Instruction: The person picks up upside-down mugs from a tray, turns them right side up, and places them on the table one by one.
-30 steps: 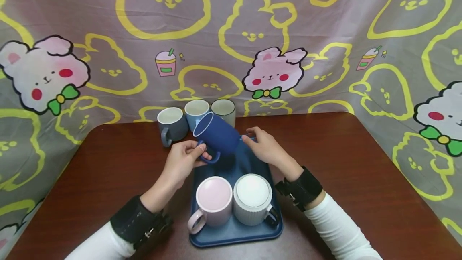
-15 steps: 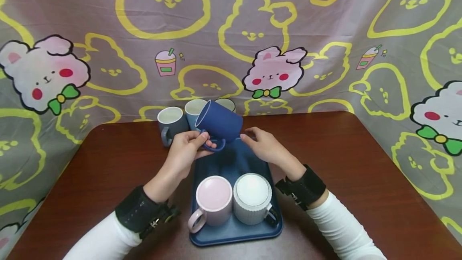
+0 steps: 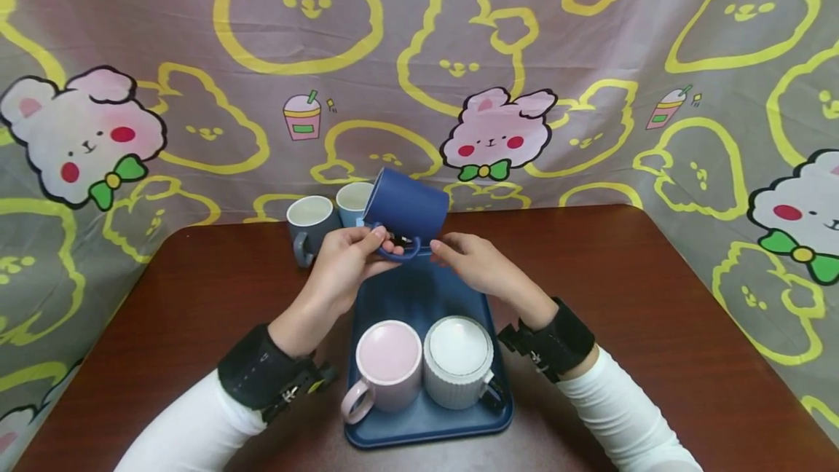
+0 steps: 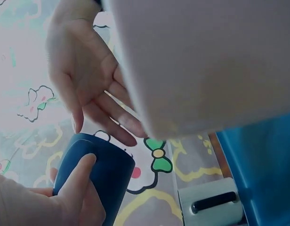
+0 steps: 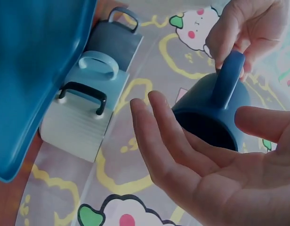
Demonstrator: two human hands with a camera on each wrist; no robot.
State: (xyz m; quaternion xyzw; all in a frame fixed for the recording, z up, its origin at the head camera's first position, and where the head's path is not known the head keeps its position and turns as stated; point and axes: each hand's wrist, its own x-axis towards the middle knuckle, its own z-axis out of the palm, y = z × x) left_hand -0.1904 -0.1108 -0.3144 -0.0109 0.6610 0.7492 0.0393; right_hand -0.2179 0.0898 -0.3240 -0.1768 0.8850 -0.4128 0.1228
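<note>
Backdrop [image 3: 590, 35]: grey cloth with yellow bear outlines and pink rabbits, hanging behind the tabletop.
Tabletop [image 3: 655, 297]: dark red-brown wood, carrying the tray and the mugs at the back.
Tray [image 3: 419, 290]: blue, rectangular, flat in the middle of the tabletop; its far half is bare, directly under the raised mug.
Left hand [image 3: 344, 264]: its grip is closed on the handle of the navy mug, thumb and fingers pinching the loop.
Right hand [image 3: 475, 264]: grip open, fingers straight and slightly spread, palm turned towards the navy mug; the head view puts the fingertips just beside the mug's base, and contact cannot be told.
Navy mug [image 3: 408, 208]: held in the air above the far end of the tray, tipped on its side with the handle down; in the right wrist view [image 5: 215, 115] the mouth faces the open palm.
White ribbed mug [image 3: 459, 359]: upright on the near right of the tray, black handle to the right.
Pink mug [image 3: 388, 363]: upright on the near left of the tray, touching the white ribbed mug.
Grey mug [image 3: 310, 224]: on the tabletop behind the tray, at the left.
Light blue mug [image 3: 352, 201]: just beside the grey mug, partly hidden by the navy mug.
</note>
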